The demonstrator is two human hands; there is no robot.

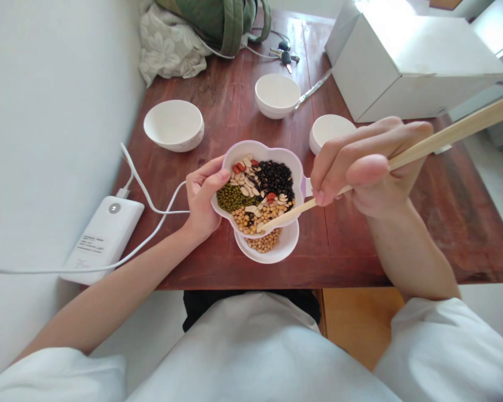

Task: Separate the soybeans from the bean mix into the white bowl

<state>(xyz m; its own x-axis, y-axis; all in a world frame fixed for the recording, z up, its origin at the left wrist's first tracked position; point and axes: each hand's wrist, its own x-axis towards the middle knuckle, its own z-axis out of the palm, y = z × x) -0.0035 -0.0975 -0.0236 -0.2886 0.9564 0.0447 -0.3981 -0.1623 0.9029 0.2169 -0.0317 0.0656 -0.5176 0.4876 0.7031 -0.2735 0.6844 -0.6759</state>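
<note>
Beans point(251, 192) are filling a flower-shaped dish point(257, 149) near the table's point(456, 223) front edge. What are the hands doing?

The left hand point(203, 195) is clasping the dish's rim, its fingers curled and pressed together. The right hand point(371, 167) is closing around chopsticks point(444, 137), with their tips reaching into the beans.

Are the tips pinching anything?

I cannot tell; they are lying too close among the beans.

What is sitting under the dish?

A white saucer point(291, 243) is overlapping with it and holding yellow beans point(263, 243).

What could go wrong?

Small, round beans could be rolling over the rim if the chopsticks slip. A cable point(151, 206) crossing the left forearm could be tugging the dish sideways, too.
</note>
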